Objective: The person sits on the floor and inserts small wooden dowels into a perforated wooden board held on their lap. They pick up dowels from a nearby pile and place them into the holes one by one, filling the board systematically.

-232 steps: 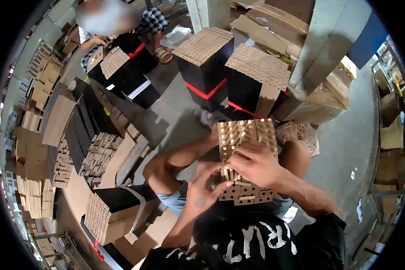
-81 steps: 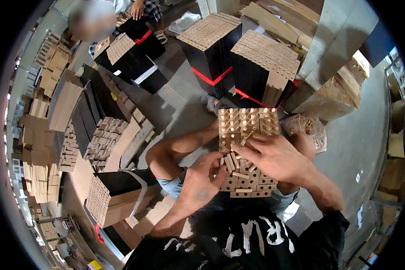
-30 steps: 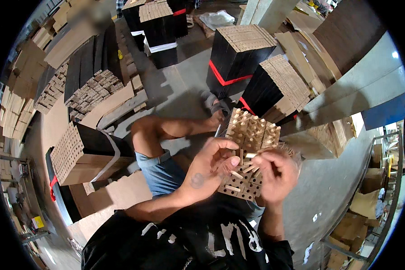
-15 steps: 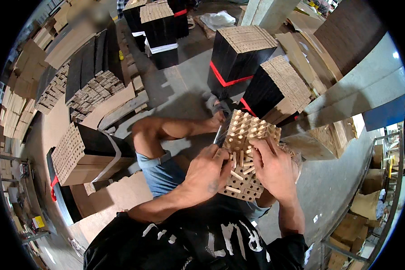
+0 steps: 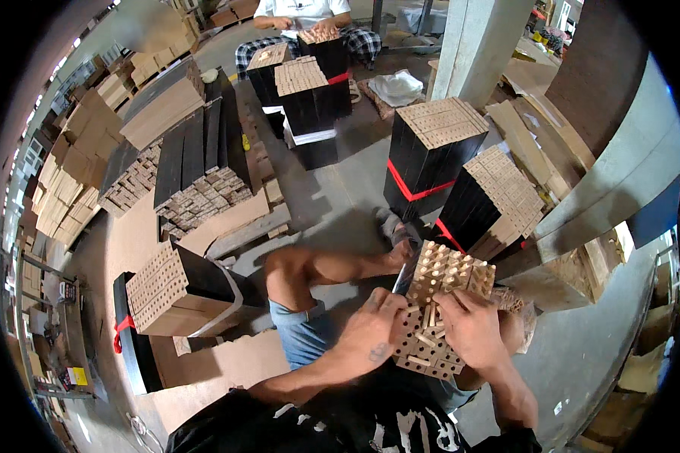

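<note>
bundle (image 5: 438,306) of short wooden sticks on lap, end faces up. left hand (image 5: 370,332) grips left side, fingers curled closed on sticks. right hand (image 5: 468,328) presses right side, fingers closed on it. sticks stiff, light singly, loose, likely to slide apart; clamp from both sides. black bound stacks (image 5: 431,151) on floor (image 5: 340,189) beyond.

Brown cardboard boxes (image 5: 661,355) stack at the right edge — flattened cardboard sheets (image 5: 75,162) pile along the left. No labels, signs or screens show.
</note>
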{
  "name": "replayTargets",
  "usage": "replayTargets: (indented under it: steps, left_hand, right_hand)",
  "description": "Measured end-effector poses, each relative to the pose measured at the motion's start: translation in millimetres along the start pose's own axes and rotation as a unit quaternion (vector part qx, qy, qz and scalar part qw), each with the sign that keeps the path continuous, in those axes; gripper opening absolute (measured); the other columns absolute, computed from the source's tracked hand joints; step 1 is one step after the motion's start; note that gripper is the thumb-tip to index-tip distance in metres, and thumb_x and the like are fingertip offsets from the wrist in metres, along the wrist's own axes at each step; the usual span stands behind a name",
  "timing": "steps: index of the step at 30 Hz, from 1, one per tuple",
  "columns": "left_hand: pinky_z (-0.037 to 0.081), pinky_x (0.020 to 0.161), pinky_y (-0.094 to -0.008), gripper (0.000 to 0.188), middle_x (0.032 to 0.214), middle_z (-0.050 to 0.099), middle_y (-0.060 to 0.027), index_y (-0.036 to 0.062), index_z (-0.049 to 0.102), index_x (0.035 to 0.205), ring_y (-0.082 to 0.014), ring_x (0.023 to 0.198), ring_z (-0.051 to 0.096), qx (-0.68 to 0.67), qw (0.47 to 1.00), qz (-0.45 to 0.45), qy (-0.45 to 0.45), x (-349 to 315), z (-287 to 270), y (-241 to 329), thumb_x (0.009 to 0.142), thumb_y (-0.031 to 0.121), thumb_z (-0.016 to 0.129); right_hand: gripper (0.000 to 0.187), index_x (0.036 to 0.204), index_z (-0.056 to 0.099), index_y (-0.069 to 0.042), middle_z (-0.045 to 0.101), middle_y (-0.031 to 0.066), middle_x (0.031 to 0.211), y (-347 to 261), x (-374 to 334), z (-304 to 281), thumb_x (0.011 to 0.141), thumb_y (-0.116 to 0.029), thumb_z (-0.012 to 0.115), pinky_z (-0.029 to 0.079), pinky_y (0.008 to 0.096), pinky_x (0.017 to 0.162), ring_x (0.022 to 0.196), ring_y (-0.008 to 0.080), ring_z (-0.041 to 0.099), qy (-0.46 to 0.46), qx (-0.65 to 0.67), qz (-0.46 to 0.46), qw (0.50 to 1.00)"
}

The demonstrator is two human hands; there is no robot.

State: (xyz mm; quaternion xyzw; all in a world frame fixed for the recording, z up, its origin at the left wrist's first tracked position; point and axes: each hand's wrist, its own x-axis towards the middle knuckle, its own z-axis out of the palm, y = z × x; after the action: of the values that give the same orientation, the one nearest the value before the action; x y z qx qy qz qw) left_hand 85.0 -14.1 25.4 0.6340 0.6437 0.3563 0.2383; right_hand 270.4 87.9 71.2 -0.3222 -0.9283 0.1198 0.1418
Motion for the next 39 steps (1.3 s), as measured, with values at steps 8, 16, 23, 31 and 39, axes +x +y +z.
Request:
replayTargets:
  steps: [8, 16, 23, 31, 39]
  left_hand:
    - [0.055, 0.067, -0.0327, 0.013, 0.087, 0.070, -0.0134, -0.0005, 0.069, 0.105, -0.0213, 0.074, 0.070, -0.074, 0.996, -0.022, 0.051, 9.6, -38.1, -5.0, 0.093, 0.004, 0.067]
    - [0.054, 0.065, -0.0294, 0.012, 0.088, 0.071, -0.0101, -0.0001, 0.069, 0.099, -0.0180, 0.073, 0.069, -0.106, 0.994, -0.007, 0.010, 24.4, -29.1, -3.2, 0.088, 0.003, 0.074]
    - [0.052, 0.062, -0.0330, 0.010, 0.081, 0.069, -0.0130, 0.0008, 0.070, 0.092, -0.0252, 0.071, 0.066, 0.014, 0.993, 0.107, -0.038, 41.9, -35.1, 4.2, 0.083, 0.000, 0.075]
    - [0.052, 0.070, -0.0373, 0.012, 0.082, 0.066, -0.0138, 0.0001, 0.065, 0.088, -0.0320, 0.076, 0.064, 0.051, 0.977, 0.164, -0.126, 61.4, -29.8, 12.3, 0.081, 0.001, 0.074]
    - [0.043, 0.059, -0.0240, 0.036, 0.077, 0.063, -0.0033, -0.0013, 0.059, 0.082, -0.0062, 0.070, 0.054, -0.119, 0.990, -0.054, -0.056, 43.7, -8.9, -18.4, 0.090, 0.027, 0.079]
  right_hand:
    - [0.023, 0.110, 0.065, -0.007, 0.069, 0.0121, 0.094, -21.0, -11.5, 8.1, 0.088, -0.014, 0.069, 0.053, 0.0459, 0.065, 0.079, 0.0352, 0.068, 0.028, -0.010, 0.060, 0.998]
    - [0.040, 0.112, 0.061, 0.008, 0.069, 0.0194, 0.091, -30.0, -7.2, 2.2, 0.074, -0.005, 0.067, 0.056, 0.0412, 0.073, 0.088, 0.0323, 0.072, -0.039, -0.031, 0.080, 0.996]
    - [0.043, 0.117, 0.058, 0.009, 0.067, 0.0201, 0.096, -29.9, -14.4, 6.5, 0.076, -0.005, 0.065, 0.057, 0.0404, 0.073, 0.092, 0.0327, 0.070, -0.004, -0.027, 0.073, 0.997]
    - [0.040, 0.118, 0.059, 0.004, 0.067, 0.0193, 0.095, -35.3, -15.5, 22.2, 0.080, -0.007, 0.065, 0.057, 0.0406, 0.069, 0.086, 0.0310, 0.070, 0.078, 0.005, 0.128, 0.989]
    - [0.024, 0.108, 0.067, -0.004, 0.066, 0.0145, 0.089, -13.8, -29.2, 22.0, 0.085, -0.002, 0.072, 0.054, 0.0338, 0.058, 0.066, 0.0285, 0.069, 0.221, 0.322, 0.151, 0.908]
